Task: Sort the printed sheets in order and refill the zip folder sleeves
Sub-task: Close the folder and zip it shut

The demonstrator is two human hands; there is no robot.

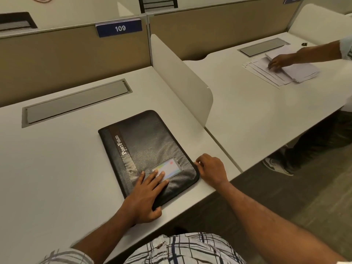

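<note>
Two hands are on the job here, and both are at the near end of the black zip folder (pixel 148 147), which lies closed and flat by the near right corner of the tabletop (pixel 57 168). Its long axis runs from far-left to near-right, so it sits skewed to the near edge. The "PortFolio" band and spine are on the left long side, and the opening side faces right. The left hand (pixel 146 195) is spread flat on the cover with straight fingers, the fingertips reaching the little card window (pixel 168 169) and the thumb along the folder's near edge, so it's pinning rather than gripping. The right hand (pixel 211 170) is tucked against the right long edge just by the near corner with its fingers curled in. Honestly I can't tell if it has a zip pull pinched or is just touching the edge. My read is that the zip is the step in hand, and the right hand is the one placed for it, since that edge runs away from it toward the far side. The printed sheets (pixel 297 71) are well apart, past the divider panel (pixel 181 77) on the neighbouring tabletop, with another person's hand (pixel 280 62) resting on them. So no sleeve refilling yet, I'd guess.
</note>
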